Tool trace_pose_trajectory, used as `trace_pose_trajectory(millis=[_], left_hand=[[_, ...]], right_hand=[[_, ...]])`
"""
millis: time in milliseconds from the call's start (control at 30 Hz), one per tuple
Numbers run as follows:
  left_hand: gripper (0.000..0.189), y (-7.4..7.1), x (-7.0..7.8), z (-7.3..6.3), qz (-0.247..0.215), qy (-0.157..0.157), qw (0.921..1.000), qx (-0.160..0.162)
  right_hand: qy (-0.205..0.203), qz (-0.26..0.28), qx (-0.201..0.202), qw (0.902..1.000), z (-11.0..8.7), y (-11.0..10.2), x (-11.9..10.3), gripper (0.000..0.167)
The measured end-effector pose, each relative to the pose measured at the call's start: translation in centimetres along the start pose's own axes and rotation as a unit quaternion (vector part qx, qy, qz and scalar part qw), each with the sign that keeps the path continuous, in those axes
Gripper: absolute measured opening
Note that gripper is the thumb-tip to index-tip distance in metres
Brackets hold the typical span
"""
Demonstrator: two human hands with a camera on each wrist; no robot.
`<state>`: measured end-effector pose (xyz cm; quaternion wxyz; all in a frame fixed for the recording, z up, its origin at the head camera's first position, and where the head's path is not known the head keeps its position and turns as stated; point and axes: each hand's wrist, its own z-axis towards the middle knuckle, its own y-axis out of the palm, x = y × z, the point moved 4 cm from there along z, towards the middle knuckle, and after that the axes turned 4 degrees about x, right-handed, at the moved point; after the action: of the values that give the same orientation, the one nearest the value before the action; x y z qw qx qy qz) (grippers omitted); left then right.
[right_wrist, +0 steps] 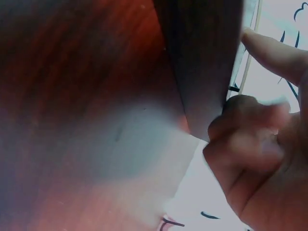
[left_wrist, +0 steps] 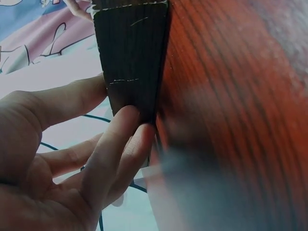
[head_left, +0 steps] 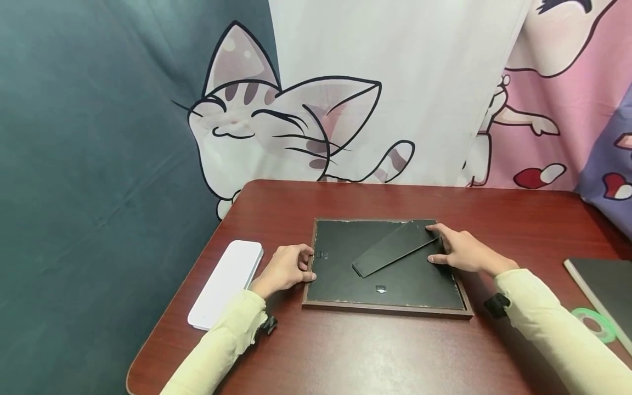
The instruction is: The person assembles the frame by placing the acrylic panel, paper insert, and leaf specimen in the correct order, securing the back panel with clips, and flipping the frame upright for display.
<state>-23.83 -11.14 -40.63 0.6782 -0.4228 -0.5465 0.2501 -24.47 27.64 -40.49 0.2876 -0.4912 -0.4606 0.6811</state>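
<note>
A picture frame (head_left: pixel 340 291) lies face down on the table, its black backing board and brown rim showing. A flat black easel stand (head_left: pixel 395 249) slants across the backing. At the frame's left edge, my left hand (head_left: pixel 286 267) grips the rim, thumb on top and fingertips against the side. The left wrist view shows those fingers on the dark frame side (left_wrist: pixel 130 57). My right hand (head_left: pixel 466 251) holds the right edge, index fingertip by the stand's upper end and thumb on the backing. Curled fingers (right_wrist: pixel 240 159) sit beside the frame side in the right wrist view.
A white box-like object (head_left: pixel 227 285) lies left of the frame on the reddish-brown table (head_left: pixel 385 351). Over at the right are a roll of green tape (head_left: pixel 608 329) and a dark flat panel with a pale edge (head_left: pixel 604 280). Cartoon-printed curtains (head_left: pixel 419 66) hang behind.
</note>
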Motion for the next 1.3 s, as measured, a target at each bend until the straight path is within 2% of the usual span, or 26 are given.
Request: trace_pose_trajectory(millis=[133,267,333,533,700,833,967,1133,1300], left_hand=[[0.048,0.0,0.1,-0.1,0.016,0.011,0.9998,-0.001],[0.043,-0.2,0.0,0.0,0.013,0.025,0.9996,-0.001],[0.037,-0.3,-0.1,0.0,0.006,0.033,0.9994,-0.002],[0.022,-0.7,-0.3,0.6,-0.018,0.048,0.9987,0.005],[0.030,-0.4,-0.3,1.1,-0.033,0.035,0.9987,-0.017],[0.035,-0.2,-0.1,1.2,-0.016,0.027,0.9995,-0.006],[0.036,-0.1,0.2,1.2,0.001,0.027,0.9996,0.006],[0.036,-0.3,-0.2,1.1,-0.016,0.019,0.9997,0.007],[0.037,-0.1,-0.3,1.2,-0.028,0.012,0.9995,0.003]], right_hand=[[-0.004,0.039,-0.021,0.9990,-0.1,0.1,1.0,0.074],[-0.008,0.111,-0.072,0.9912,-0.1,-0.2,2.1,0.068],[0.000,0.157,-0.106,0.9819,-0.1,-0.2,3.0,0.069],[0.026,0.273,-0.199,0.9409,-0.5,0.3,5.3,0.072],[0.012,0.307,-0.226,0.9245,-0.9,0.3,6.1,0.073],[0.005,0.330,-0.236,0.9141,-0.8,0.2,6.1,0.075],[0.015,0.329,-0.237,0.9141,-0.7,0.2,6.1,0.075],[0.006,0.323,-0.228,0.9185,-0.2,0.4,5.4,0.077],[0.015,0.291,-0.199,0.9357,0.0,0.3,4.9,0.084]])
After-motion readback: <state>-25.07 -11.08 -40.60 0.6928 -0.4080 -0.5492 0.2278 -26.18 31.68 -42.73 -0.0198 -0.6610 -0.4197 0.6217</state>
